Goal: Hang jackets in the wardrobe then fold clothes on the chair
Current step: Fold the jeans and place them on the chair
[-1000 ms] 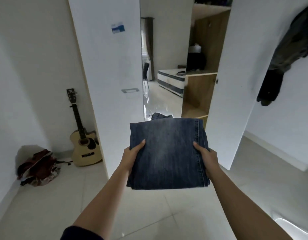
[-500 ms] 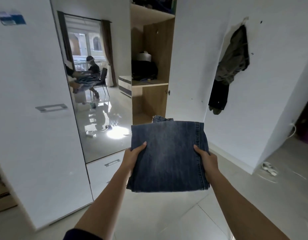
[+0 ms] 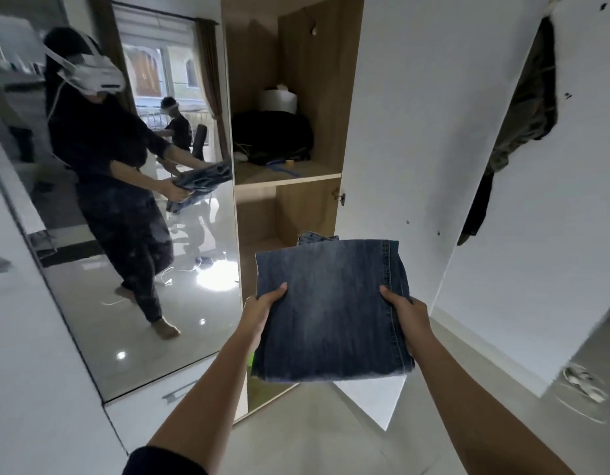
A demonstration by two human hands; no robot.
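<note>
You hold the folded jeans (image 3: 331, 310) flat between both hands, up in the air right in front of the wardrobe (image 3: 310, 97), at its open lower compartment, lower than the shelf (image 3: 286, 178). Can't tell if they touch the wardrobe. Left hand (image 3: 262, 310) grips the jeans' left edge, thumb lying on top. The other fingers are under the cloth and hidden, so can't tell if they're spread. Right hand (image 3: 404, 313) does the same on the right edge by the stitched seam: thumb on top, rest underneath and out of sight. Both hands pinch the cloth between thumb and hidden fingers. The jeans are dark blue, faded in the middle, folded to a thick square, with a bit of another layer poking out at the far edge. On the wardrobe's shelf sits a dark bundle (image 3: 272, 135) with a white roll (image 3: 279, 101) behind it. The white door (image 3: 416, 132) of the wardrobe stands open to the right of the compartment. Left of the compartment, the wardrobe's mirror (image 3: 125, 200) shows your reflection in a white headset carrying the jeans, plus a second person further back by a window. Under the mirror is a white drawer (image 3: 173, 394). Right of the wardrobe, past the open door, a dark jacket (image 3: 523, 108) hangs on the white wall. A pale tiled floor (image 3: 314, 423) lies in front of the wardrobe. Something white (image 3: 584, 385) lies on it far right, too blurred to name.
</note>
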